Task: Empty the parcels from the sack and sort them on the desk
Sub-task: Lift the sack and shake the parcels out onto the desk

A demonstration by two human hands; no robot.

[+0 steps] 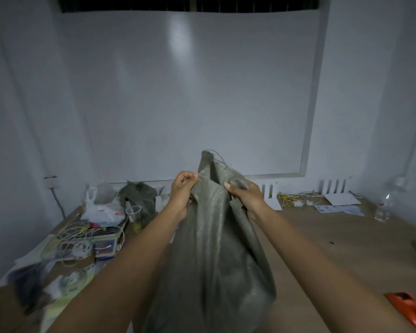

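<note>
- The left hand [181, 192] pinches the left edge of the sack [216, 248] near its top, thumb and curled fingers closed on the cloth.
- The right hand [246, 197] grips the sack's right top edge, fingers wrapped round a bunched fold.
- The sack, grey-green and woven, hangs upright between both hands over the desk [322, 248]; one corner sticks up above them with loose threads.
- No parcels can be made out; the sack's inside is hidden.
- Left on the desk: a white plastic bag [101, 207], a clear cup [133, 212], tangled cords [82, 233] and a crumpled grey-green cloth [139, 195].
- Right: papers [339, 207], a clear bottle [382, 210] and an orange tool [408, 308] at the near edge.
</note>
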